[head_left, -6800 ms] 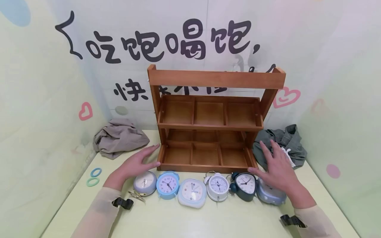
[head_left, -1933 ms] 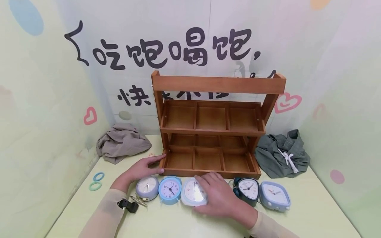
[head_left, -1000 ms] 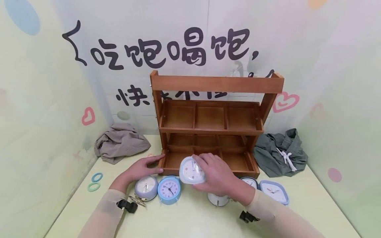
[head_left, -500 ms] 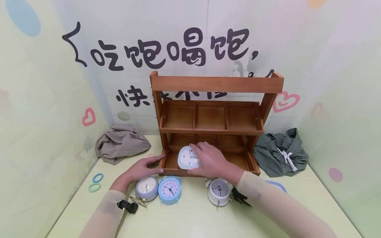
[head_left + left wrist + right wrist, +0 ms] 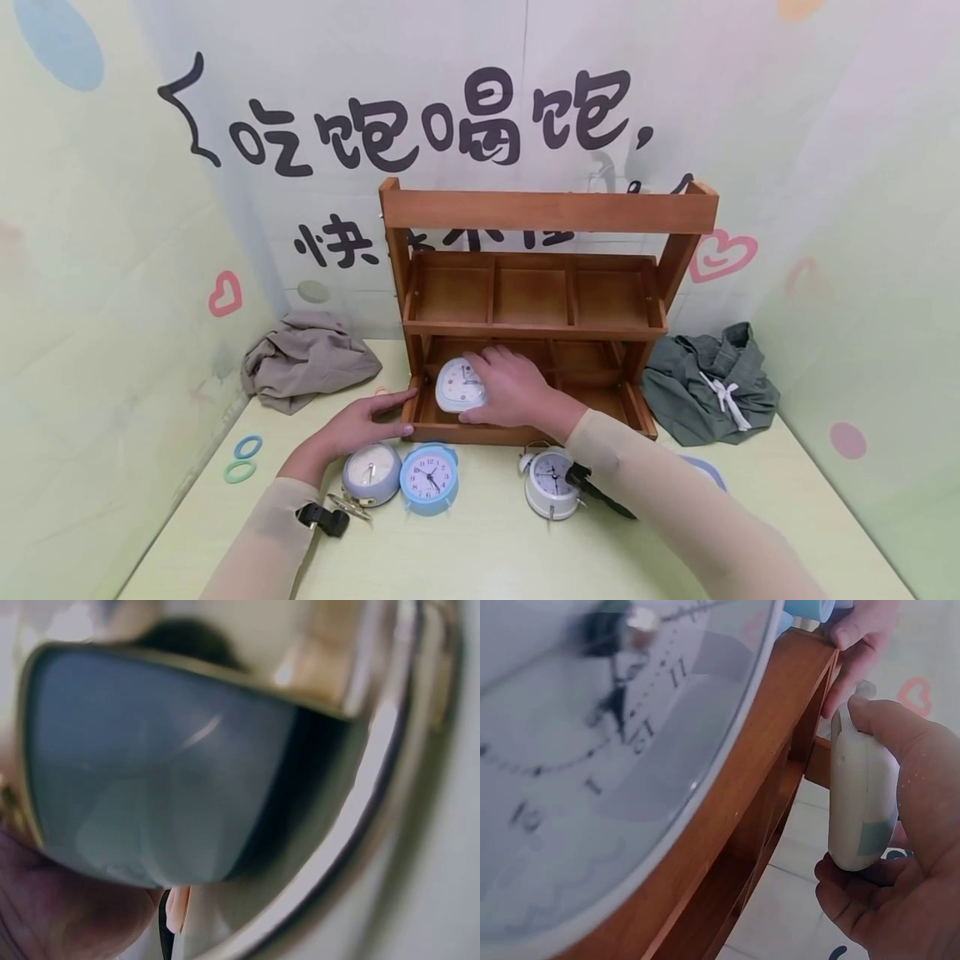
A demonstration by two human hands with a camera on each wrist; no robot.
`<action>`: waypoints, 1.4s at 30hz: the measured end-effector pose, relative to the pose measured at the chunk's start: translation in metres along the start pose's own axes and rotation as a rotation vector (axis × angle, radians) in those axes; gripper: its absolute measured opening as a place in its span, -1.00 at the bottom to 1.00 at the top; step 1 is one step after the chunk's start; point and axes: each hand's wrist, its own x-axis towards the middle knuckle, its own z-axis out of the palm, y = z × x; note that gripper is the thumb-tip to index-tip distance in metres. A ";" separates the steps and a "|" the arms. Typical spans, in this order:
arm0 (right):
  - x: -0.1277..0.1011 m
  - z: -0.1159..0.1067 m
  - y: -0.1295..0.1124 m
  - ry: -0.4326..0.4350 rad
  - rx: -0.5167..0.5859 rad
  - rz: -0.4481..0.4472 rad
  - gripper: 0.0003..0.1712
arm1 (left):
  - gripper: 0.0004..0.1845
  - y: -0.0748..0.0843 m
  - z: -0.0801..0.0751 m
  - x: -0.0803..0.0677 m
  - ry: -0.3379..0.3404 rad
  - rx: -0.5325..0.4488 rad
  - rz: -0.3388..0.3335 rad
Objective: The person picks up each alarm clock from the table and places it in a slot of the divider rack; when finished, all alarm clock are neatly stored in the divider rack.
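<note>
My right hand (image 5: 513, 387) pinches a rounded-square pale blue and white alarm clock (image 5: 456, 385) by its right side, tilted back over the lower-left compartment of the brown wooden two-tier shelf (image 5: 547, 212). In the right wrist view thumb and fingers span the white clock (image 5: 862, 799) edge-on. My left hand (image 5: 356, 429) touches the shelf's lower left end with straight fingers. Before the shelf stand a lavender round clock (image 5: 371, 475), a light blue clock (image 5: 428, 479) and a white twin-bell clock (image 5: 552, 483). The left wrist view is mostly filled by a blurred shiny curved object (image 5: 165, 765).
My right forearm covers most of a dark clock and a periwinkle clock (image 5: 705, 471). A taupe cloth (image 5: 309, 362) lies left of the shelf, a dark green cloth (image 5: 712, 387) right of it. A blue ring (image 5: 247, 447) and a green ring (image 5: 240, 472) lie at the left.
My right hand has taken the pale blue and white clock from the row and carried it up and left, over the lower-left compartment. My left hand stays at the shelf's end.
</note>
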 end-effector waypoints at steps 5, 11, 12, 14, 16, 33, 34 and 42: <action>0.009 0.004 0.002 -0.038 0.029 0.000 0.20 | -0.20 0.002 0.000 0.000 0.003 -0.002 -0.001; 0.016 0.008 0.004 -0.086 0.052 0.003 0.20 | -0.20 0.002 -0.001 0.000 0.004 -0.005 -0.003; 0.017 0.009 0.004 -0.094 0.053 -0.002 0.20 | -0.20 0.002 -0.001 0.000 0.004 -0.004 -0.007; 0.019 0.010 0.004 -0.112 0.043 -0.007 0.20 | -0.20 0.001 0.000 0.000 0.006 -0.002 -0.013; 0.020 0.011 0.003 -0.130 0.028 -0.009 0.21 | -0.20 0.001 0.000 0.000 0.006 -0.003 -0.015; 0.031 0.019 0.008 -0.279 0.147 0.035 0.19 | -0.20 0.002 0.001 -0.001 0.003 0.001 -0.013; 0.032 0.020 0.008 -0.286 0.157 0.029 0.19 | -0.20 0.002 0.001 -0.002 0.003 -0.001 -0.012; 0.036 0.022 0.012 -0.344 0.243 0.023 0.22 | -0.20 0.003 0.001 -0.001 0.003 0.003 -0.001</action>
